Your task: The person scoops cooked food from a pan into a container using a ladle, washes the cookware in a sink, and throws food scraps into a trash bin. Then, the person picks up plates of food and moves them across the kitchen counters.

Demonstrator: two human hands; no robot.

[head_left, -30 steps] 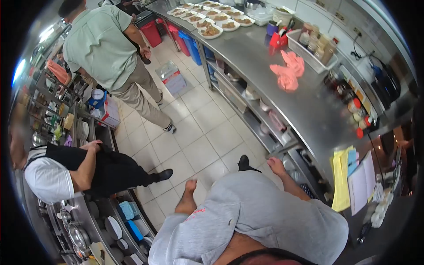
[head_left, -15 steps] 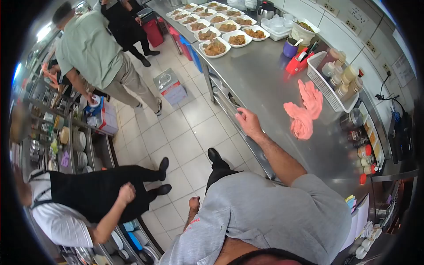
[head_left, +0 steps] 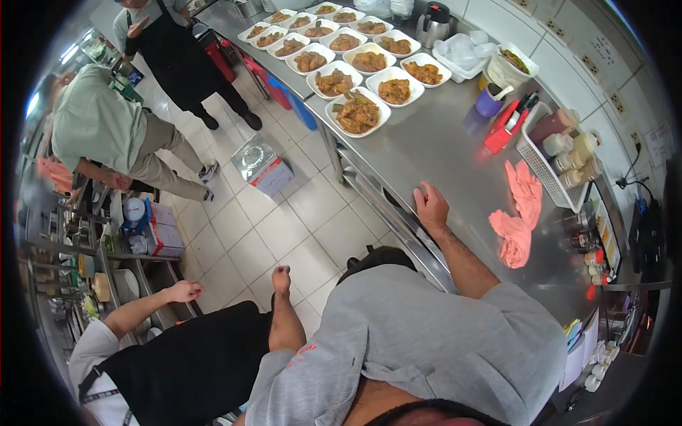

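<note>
Left hand [head_left: 282, 280] was curled, right hand [head_left: 432, 209] loosely spread. At its three o'clock, pink cloth [head_left: 525, 213] looked soft, light, graspable mid-fold.

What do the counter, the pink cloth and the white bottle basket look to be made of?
Counter: probably stainless steel, satin finish; grey sheen, blurred reflections.
Pink cloth: apparently soft, matte fabric, from its crumpled folds; the fibre can't be told.
White bottle basket: likely moulded plastic, from its perforated wall.

That long, shiny steel counter [head_left: 451, 153] is pretty loaded: squarish white dishes [head_left: 384, 115] of brown food [head_left: 356, 113] far left, crumpled pink cloth [head_left: 513, 238] nearer, white perforated plastic basket [head_left: 548, 174] on the right.
</note>
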